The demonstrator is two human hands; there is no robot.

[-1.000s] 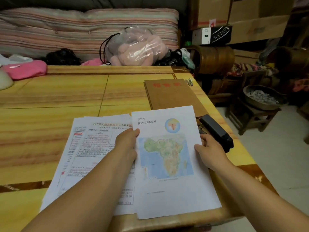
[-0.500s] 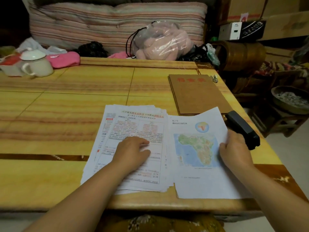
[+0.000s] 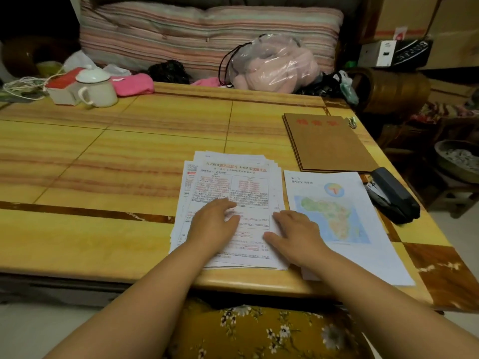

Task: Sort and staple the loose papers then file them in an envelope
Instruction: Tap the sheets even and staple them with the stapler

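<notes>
A loose stack of printed papers [image 3: 233, 182] with red and black text lies near the table's front edge. My left hand [image 3: 213, 224] rests flat on its lower middle. My right hand [image 3: 295, 237] lies on the stack's right edge, fingers spread. Beside it on the right lies a single sheet with a map of Africa [image 3: 337, 216]. A dark stapler [image 3: 391, 195] sits to the right of the map sheet. A brown envelope [image 3: 326, 143] with red characters lies flat behind the map sheet.
The yellow wooden table [image 3: 103, 164] carries a white lidded mug [image 3: 97, 86] and a box at the far left. A small metal clip [image 3: 352, 123] lies by the envelope. Bedding and a plastic bag [image 3: 272, 63] sit behind the table. Stools stand to the right.
My right hand left the map sheet's right edge and moved left onto the text stack. My left hand stays on the stack. The camera view shifted left.
</notes>
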